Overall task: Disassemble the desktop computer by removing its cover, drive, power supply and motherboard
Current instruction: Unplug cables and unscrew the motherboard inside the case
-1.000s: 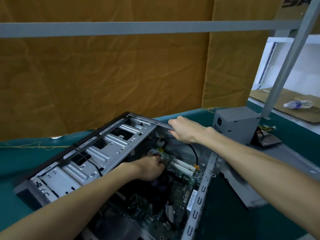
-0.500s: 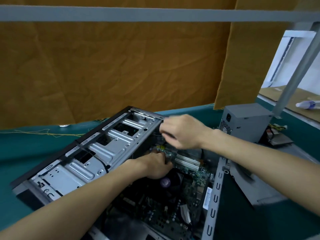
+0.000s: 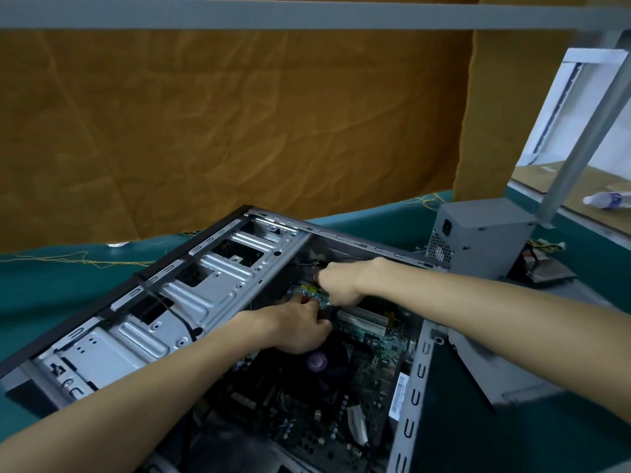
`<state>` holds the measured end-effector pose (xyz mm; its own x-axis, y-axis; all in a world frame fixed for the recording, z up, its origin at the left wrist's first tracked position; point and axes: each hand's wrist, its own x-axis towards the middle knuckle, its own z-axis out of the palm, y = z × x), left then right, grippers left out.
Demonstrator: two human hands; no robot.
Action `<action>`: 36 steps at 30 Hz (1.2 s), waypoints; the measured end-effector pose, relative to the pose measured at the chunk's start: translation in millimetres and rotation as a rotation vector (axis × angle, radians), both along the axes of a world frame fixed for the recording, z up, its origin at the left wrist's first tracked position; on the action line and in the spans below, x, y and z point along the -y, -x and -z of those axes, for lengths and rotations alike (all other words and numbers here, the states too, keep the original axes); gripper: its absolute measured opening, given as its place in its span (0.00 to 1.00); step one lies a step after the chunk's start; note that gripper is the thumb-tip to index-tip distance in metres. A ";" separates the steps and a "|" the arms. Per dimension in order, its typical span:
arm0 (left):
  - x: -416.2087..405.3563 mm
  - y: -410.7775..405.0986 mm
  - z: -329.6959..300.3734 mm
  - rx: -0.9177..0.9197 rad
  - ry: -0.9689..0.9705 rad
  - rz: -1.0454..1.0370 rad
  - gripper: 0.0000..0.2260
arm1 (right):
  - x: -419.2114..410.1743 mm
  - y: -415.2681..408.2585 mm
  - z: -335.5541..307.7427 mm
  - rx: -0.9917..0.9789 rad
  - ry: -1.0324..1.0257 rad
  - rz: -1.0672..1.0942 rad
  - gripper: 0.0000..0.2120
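Sheet metal, pressed into ribs and punched with holes, forms the drive cage point(image 3: 191, 302) of the open computer case point(image 3: 415, 380), which lies on its side across the lower centre of the frame on a teal cloth-covered worktop point(image 3: 41, 285). Inside, the green motherboard point(image 3: 358, 387) shows a round black fan point(image 3: 327, 367) with a purple hub and pale slot connectors point(image 3: 363, 320). A white sticker sits on the right case wall (its print too small to read). The left hand point(image 3: 300, 327) reaches in at centre frame, fingers curled down at the board; what they grip cannot be told. The right hand point(image 3: 343, 283), just above it, is fisted around something small and dark. A boxy grey power supply point(image 3: 478, 240) stands upright at the right, outside the case, before a wrinkled ochre cloth backdrop point(image 3: 239, 131).
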<state>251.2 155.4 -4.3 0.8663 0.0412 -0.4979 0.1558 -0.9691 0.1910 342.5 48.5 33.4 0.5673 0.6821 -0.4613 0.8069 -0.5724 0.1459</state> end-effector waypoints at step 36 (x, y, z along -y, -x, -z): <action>-21.8 -54.6 66.7 0.945 0.196 -0.034 0.08 | 47.5 -34.5 -3.9 0.221 -0.788 0.210 0.26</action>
